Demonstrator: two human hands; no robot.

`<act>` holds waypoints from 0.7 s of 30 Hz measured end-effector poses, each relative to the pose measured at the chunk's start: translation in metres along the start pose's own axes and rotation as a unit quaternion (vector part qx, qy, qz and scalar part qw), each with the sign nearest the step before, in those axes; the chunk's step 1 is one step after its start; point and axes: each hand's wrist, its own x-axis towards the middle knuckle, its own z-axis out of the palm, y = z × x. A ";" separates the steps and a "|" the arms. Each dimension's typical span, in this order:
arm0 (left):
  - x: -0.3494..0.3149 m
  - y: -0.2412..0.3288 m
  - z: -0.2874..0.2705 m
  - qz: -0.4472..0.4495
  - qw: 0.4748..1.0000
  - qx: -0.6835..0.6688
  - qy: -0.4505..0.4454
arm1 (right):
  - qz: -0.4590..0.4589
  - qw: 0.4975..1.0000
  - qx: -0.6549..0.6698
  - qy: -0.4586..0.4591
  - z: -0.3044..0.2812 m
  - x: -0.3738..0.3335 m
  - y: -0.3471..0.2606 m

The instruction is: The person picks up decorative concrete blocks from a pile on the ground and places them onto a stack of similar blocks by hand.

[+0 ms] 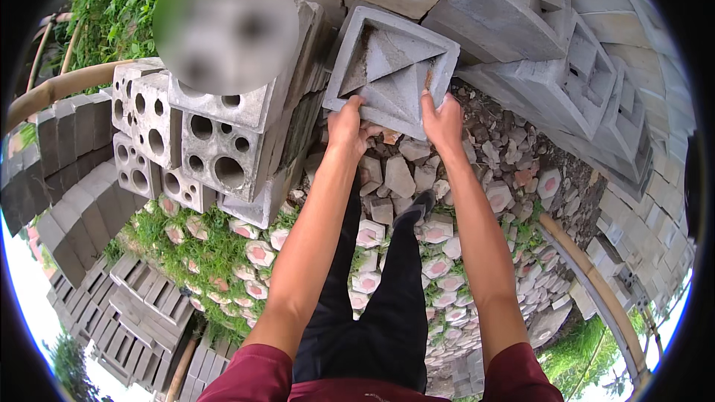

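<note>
A square grey concrete block with a raised rim and angled triangular faces inside is held out in front of me, tilted. My left hand grips its near left corner, thumb over the rim. On the near right side my right hand has its thumb on the rim and its fingers around the edge. The undersides of both grips are partly hidden by the block. Just left of it rises a stack of concrete blocks with round holes.
More patterned concrete blocks are stacked at the right. Broken rubble and hexagonal pavers with grass between them cover the ground around my feet. Grey blocks stand in rows at the left. A bamboo pole lies at the lower right.
</note>
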 end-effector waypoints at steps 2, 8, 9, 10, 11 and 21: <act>0.022 0.006 0.005 -0.010 1.000 -0.011 0.021 | -0.003 1.000 -0.021 -0.006 0.011 0.018 0.003; 0.045 0.012 0.013 0.006 0.999 -0.002 0.044 | -0.021 0.999 -0.044 0.015 0.039 0.040 0.022; 0.050 0.014 0.012 0.011 0.999 0.000 0.043 | -0.038 0.999 -0.028 0.028 0.043 0.042 0.023; 0.053 0.015 0.012 0.009 0.999 0.001 0.046 | -0.035 0.999 -0.027 0.025 0.046 0.046 0.024; 0.054 0.018 0.018 0.017 0.999 0.002 0.051 | -0.034 0.998 -0.038 0.026 0.046 0.052 0.026; 0.062 0.032 0.023 0.020 0.999 0.019 0.026 | -0.009 0.999 -0.028 0.044 0.053 0.063 0.028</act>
